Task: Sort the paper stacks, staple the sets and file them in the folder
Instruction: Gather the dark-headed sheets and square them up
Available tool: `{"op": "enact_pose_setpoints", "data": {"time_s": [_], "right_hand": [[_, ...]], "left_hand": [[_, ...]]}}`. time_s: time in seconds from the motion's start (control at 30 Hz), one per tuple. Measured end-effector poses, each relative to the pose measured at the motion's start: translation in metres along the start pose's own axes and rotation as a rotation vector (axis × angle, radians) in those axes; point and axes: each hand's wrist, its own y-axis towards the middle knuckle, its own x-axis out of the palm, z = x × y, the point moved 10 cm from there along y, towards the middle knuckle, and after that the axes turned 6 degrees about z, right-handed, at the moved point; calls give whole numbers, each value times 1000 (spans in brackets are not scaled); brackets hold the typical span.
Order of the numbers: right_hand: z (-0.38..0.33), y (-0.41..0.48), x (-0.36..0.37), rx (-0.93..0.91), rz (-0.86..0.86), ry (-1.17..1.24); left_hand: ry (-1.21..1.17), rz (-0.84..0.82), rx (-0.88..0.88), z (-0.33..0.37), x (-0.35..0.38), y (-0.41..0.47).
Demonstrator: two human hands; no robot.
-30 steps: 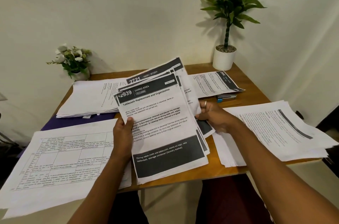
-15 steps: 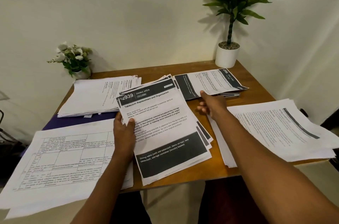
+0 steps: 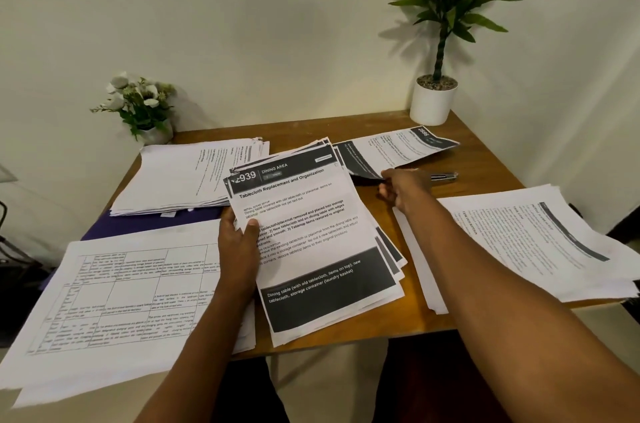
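White gridded sheets (image 3: 121, 287) lie nearest on the left and overhang the front edge of the wooden table (image 3: 412, 315). Just right of them, in the middle, a fanned stack (image 3: 322, 249) of printed pages rests on the table, its top page headed "Tablecloth Replacement and Organization" with dark bands at top and bottom. The left hand (image 3: 239, 242) grips this stack at its left edge, thumb pressed on the top page and fingers hidden underneath. On the right a thick right pile (image 3: 540, 242) of text pages sits partly over the table's edge, under the right forearm.

Farther back, a strip of the purple folder (image 3: 145, 223) shows between the gridded sheets and a far-left pile (image 3: 187, 176), which lies on top of it. The right hand (image 3: 403, 187) reaches past the fanned stack, fingers bent downward, fingertips at the curled near corner of a dark-banded sheet (image 3: 398, 149); I cannot tell whether it pinches that corner or only touches it. A stapler (image 3: 445, 176) lies just beyond the hand, beside that sheet.

Against the wall stand a small flower pot (image 3: 142, 107) at the left corner and a leafy plant (image 3: 433, 104) in a white pot at the right corner.
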Motion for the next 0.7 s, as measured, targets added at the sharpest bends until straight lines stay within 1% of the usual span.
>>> {"op": "enact_pose_setpoints", "data": {"time_s": [0.1,0.2,0.27,0.37,0.47,0.53,0.7], "right_hand": [[-7,-4,-8,-53,14,-7],[-15,-10,-14,-94,-24,6],[-23,-12,-21,-174,-28,-41],[-37,-14,-37,-330,25,-182],[-42,-13,-48,-421,23,-191],[-41,-12,-52,-435,14,-181],[-27,-12,-53,-382,-36,-135]], "left_hand": [[-4,-6,4,1,0,-1],[8,2,11,4,1,-3],[12,5,11,4,1,-4],[18,9,9,6,-1,-5],[4,5,-4,5,-1,-5],[6,4,-7,6,0,-6],[-21,-5,-45,4,1,-6]]}}
